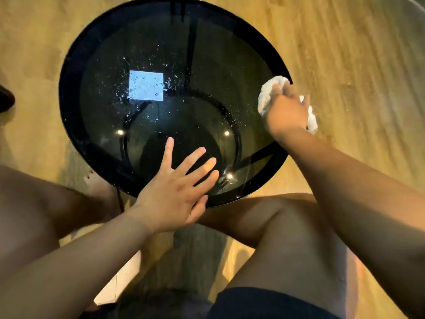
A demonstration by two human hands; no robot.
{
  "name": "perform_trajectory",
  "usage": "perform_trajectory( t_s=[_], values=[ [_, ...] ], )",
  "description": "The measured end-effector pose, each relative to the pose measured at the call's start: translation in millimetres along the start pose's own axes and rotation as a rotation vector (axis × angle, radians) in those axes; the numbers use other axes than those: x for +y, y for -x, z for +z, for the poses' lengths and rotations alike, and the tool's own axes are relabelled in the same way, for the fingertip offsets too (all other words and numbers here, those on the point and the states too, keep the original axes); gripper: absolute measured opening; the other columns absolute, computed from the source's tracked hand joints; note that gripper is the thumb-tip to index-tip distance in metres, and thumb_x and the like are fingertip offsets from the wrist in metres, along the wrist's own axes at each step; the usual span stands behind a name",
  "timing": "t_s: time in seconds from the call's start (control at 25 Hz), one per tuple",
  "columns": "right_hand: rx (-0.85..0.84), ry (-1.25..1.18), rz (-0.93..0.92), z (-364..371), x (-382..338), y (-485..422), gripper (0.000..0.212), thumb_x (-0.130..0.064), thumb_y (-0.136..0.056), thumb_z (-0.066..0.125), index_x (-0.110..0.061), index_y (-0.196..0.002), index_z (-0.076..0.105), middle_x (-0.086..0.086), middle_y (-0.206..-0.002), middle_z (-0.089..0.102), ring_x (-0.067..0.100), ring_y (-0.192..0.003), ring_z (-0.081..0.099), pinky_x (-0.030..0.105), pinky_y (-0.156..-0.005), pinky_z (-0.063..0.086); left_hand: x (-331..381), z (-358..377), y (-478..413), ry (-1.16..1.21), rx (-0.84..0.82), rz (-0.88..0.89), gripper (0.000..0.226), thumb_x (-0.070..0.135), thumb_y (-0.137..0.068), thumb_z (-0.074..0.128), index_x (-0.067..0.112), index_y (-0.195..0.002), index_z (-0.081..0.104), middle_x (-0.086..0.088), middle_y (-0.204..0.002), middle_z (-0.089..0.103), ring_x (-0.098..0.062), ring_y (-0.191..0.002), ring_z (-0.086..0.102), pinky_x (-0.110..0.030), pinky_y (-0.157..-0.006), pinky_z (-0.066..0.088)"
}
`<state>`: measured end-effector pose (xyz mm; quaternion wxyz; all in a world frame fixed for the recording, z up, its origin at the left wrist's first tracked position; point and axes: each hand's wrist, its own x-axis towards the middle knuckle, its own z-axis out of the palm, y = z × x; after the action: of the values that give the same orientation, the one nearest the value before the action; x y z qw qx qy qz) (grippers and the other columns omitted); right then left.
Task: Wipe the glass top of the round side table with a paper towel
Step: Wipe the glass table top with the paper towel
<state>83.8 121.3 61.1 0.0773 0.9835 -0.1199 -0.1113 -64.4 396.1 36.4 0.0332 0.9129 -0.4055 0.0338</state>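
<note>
The round side table [71, 93] has a dark glass top inside a black rim. Water droplets [147, 72] speckle the glass around a bright square reflection. My left hand [179, 183] lies flat on the near part of the glass, fingers spread, holding nothing. At the table's right edge, my right hand [286, 111] is closed around a crumpled white paper towel [268, 93]. The towel pokes out above and to the right of the fingers and rests on the rim.
Light wooden floor [345, 54] surrounds the table. My bare knees sit close to the near rim, the right one [276, 217] just under it. A bare foot [96, 183] is beside the table's left near edge. A dark object [5, 97] lies at the far left.
</note>
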Motion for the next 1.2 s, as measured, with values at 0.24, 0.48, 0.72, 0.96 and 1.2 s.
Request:
perform_trajectory(
  t_s=[0.24, 0.48, 0.72, 0.96, 1.2],
  values=[
    [0.067, -0.19, -0.028, -5.3, 10.7, -31.6, 0.065, -0.025, -0.092, 0.043, -0.017, -0.154, 0.026, 0.01, -0.162, 0.022, 0.032, -0.147, 0.023, 0.045, -0.121, 0.012, 0.0, 3.1, -5.3, -0.005, 0.022, 0.014, 0.051, 0.043, -0.094, 0.043, 0.017, -0.136, 0.055, -0.009, -0.147, 0.051, -0.037, -0.143, 0.036, -0.078, -0.108, 0.011],
    [0.229, -0.409, -0.195, 38.8, -26.2, 138.9, 0.058, -0.045, -0.098, 0.032, -0.015, -0.145, 0.046, 0.013, -0.155, 0.037, 0.029, -0.145, 0.03, 0.05, -0.118, 0.021, 0.7, -5.0, -3.7, -0.054, 0.033, 0.009, 0.05, 0.047, -0.093, 0.046, 0.017, -0.131, 0.059, -0.01, -0.143, 0.054, -0.038, -0.141, 0.038, -0.078, -0.109, 0.013],
    [0.375, -0.249, -0.389, 44.7, -42.4, 191.0, 0.046, -0.038, -0.096, 0.044, -0.01, -0.126, 0.064, 0.012, -0.139, 0.055, 0.034, -0.122, 0.049, 0.051, -0.099, 0.04, 1.5, -4.4, 2.5, -0.003, 0.129, 0.072, 0.037, 0.035, -0.086, 0.055, 0.01, -0.112, 0.059, -0.018, -0.132, 0.057, -0.035, -0.13, 0.048, -0.07, -0.114, 0.018],
    [0.316, -0.057, -0.087, 13.8, -1.2, 33.1, 0.042, -0.037, -0.102, 0.036, -0.014, -0.129, 0.058, 0.01, -0.149, 0.04, 0.037, -0.129, 0.036, 0.05, -0.097, 0.03, 1.8, 0.4, 2.0, 0.023, 0.049, -0.011, 0.045, 0.04, -0.091, 0.047, 0.012, -0.124, 0.058, -0.018, -0.143, 0.052, -0.037, -0.139, 0.042, -0.073, -0.113, 0.012],
    [0.316, 0.051, -0.014, -10.4, 4.7, -90.9, 0.037, -0.03, -0.1, 0.037, -0.012, -0.127, 0.054, 0.014, -0.146, 0.033, 0.038, -0.128, 0.034, 0.053, -0.099, 0.031, 1.2, 5.0, 1.6, 0.026, 0.063, -0.007, 0.044, 0.038, -0.088, 0.052, 0.012, -0.122, 0.057, -0.019, -0.143, 0.052, -0.038, -0.137, 0.044, -0.075, -0.11, 0.016]
  ],
)
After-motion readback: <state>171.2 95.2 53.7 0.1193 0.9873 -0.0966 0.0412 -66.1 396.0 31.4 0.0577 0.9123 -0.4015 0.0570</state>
